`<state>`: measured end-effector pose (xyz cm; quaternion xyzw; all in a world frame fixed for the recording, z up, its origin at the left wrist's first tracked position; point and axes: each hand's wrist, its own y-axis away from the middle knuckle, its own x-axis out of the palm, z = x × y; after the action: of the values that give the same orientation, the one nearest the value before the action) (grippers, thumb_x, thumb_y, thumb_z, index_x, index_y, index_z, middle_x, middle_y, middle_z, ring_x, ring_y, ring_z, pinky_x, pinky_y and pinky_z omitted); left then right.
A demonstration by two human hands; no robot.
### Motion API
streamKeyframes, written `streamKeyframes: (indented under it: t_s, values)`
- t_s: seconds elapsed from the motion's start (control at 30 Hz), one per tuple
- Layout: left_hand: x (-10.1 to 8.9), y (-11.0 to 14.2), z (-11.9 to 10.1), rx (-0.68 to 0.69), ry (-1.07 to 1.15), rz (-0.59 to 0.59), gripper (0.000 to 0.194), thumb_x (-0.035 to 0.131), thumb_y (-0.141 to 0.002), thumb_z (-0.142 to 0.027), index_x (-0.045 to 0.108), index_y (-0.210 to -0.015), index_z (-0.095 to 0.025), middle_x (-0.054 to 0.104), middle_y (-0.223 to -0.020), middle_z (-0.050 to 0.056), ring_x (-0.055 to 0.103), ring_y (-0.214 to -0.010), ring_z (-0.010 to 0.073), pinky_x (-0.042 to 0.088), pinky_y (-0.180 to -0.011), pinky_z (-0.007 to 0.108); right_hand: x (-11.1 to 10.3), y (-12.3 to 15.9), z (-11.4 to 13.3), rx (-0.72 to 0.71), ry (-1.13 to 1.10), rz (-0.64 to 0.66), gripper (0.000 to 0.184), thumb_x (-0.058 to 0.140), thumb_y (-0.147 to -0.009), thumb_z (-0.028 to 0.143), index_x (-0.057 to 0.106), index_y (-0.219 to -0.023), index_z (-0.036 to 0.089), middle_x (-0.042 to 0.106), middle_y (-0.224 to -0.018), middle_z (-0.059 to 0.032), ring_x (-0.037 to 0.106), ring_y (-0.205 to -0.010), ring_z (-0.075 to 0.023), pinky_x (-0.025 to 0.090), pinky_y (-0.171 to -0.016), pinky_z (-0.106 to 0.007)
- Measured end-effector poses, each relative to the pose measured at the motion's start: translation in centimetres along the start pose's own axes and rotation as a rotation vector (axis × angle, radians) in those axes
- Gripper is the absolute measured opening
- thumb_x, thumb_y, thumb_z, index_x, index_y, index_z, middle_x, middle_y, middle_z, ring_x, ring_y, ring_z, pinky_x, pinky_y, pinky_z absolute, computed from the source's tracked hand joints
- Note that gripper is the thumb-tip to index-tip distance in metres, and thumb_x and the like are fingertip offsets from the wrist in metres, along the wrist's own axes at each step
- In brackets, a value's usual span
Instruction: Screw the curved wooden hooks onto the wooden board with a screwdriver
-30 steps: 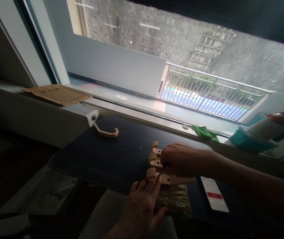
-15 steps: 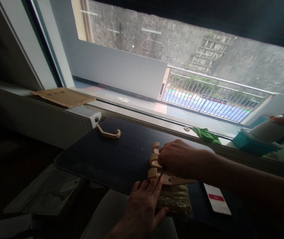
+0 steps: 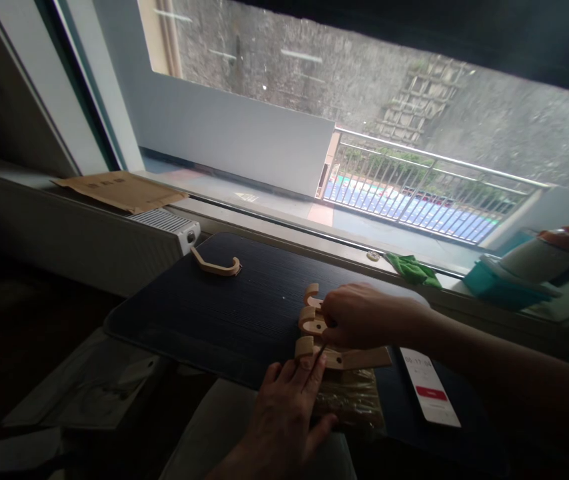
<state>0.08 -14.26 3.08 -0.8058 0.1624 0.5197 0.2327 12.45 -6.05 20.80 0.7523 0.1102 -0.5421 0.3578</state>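
Observation:
Three pale wooden hooks lie side by side near the table's front edge: a far hook (image 3: pixel 311 293), a middle hook (image 3: pixel 308 321) and a near hook (image 3: pixel 364 360) with a dark hole. Against the near hook's curved end press the fingers of my left hand (image 3: pixel 289 403), thumb apart. My right hand (image 3: pixel 359 313) is closed above the hooks and partly covers the far two. From it a thin dark rod (image 3: pixel 321 352) slants down to my left fingertips; its grip end is hidden. Beneath the near hook is a shiny clear-wrapped package (image 3: pixel 352 400).
Another wooden hook (image 3: pixel 217 269) lies at the far left of the dark table (image 3: pixel 249 313). A phone (image 3: pixel 432 390) rests to the right. On the sill are a green cloth (image 3: pixel 414 270), a teal box (image 3: pixel 507 287) and a brown envelope (image 3: pixel 119 190). A radiator (image 3: pixel 164 247) borders the left side.
My right hand has shifted slightly to the right, uncovering more of the middle hook and its hole. My left hand stays in place. The view has tilted slightly, and more of the phone shows.

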Motion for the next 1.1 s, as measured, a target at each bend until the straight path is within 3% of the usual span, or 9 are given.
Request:
streamKeyframes:
  t_s: [0.13,0.3,0.43,0.6,1.1]
  values:
    - [-0.2,-0.1,-0.1,-0.004,0.016,-0.002,0.064,0.059,-0.082,-0.034,0.033,-0.139,-0.018,0.041,-0.142,0.007,0.044,-0.12,0.0288,0.034,-0.097,0.046,-1.1,0.5,1.3,-0.075,0.116,0.031,0.013,0.057,-0.076,0.017,0.065,-0.086,0.016,0.065,-0.078,-0.0061,0.06,-0.072,-0.0186,0.035,-0.056,-0.027]
    - [-0.1,0.0,0.0,-0.013,0.001,-0.01,0.058,0.058,-0.083,-0.039,0.041,-0.134,-0.019,0.049,-0.135,0.01,0.047,-0.117,0.0298,0.035,-0.096,0.048,-0.5,0.4,2.5,-0.127,0.135,0.022,0.029,0.052,-0.075,0.001,0.062,-0.098,0.017,0.067,-0.096,-0.0089,0.062,-0.085,-0.0207,0.033,-0.05,-0.026]
    - [0.0,0.0,0.0,0.004,-0.007,-0.002,0.06,0.059,-0.082,-0.038,0.039,-0.135,-0.019,0.046,-0.138,0.009,0.046,-0.119,0.03,0.034,-0.096,0.048,0.7,0.4,1.7,-0.158,0.11,-0.035,0.017,0.052,-0.079,0.008,0.063,-0.088,0.017,0.067,-0.089,-0.0064,0.062,-0.079,-0.0201,0.034,-0.051,-0.027]
    - [-0.1,-0.2,0.0,0.005,-0.002,0.016,0.064,0.058,-0.083,-0.037,0.033,-0.139,-0.017,0.041,-0.142,0.008,0.045,-0.12,0.0297,0.035,-0.096,0.047,0.3,1.2,0.4,-0.158,0.088,-0.108,0.004,0.058,-0.076,0.017,0.062,-0.076,0.018,0.064,-0.08,-0.0031,0.059,-0.072,-0.0175,0.034,-0.054,-0.027]
    - [-0.5,-0.2,0.0,0.011,0.005,0.016,0.063,0.057,-0.084,-0.039,0.033,-0.139,-0.017,0.04,-0.143,0.008,0.045,-0.119,0.0286,0.034,-0.095,0.045,0.9,0.7,0.1,-0.161,0.048,-0.115,0.008,0.055,-0.08,0.019,0.062,-0.076,0.018,0.064,-0.078,-0.0026,0.057,-0.068,-0.0148,0.034,-0.054,-0.026]
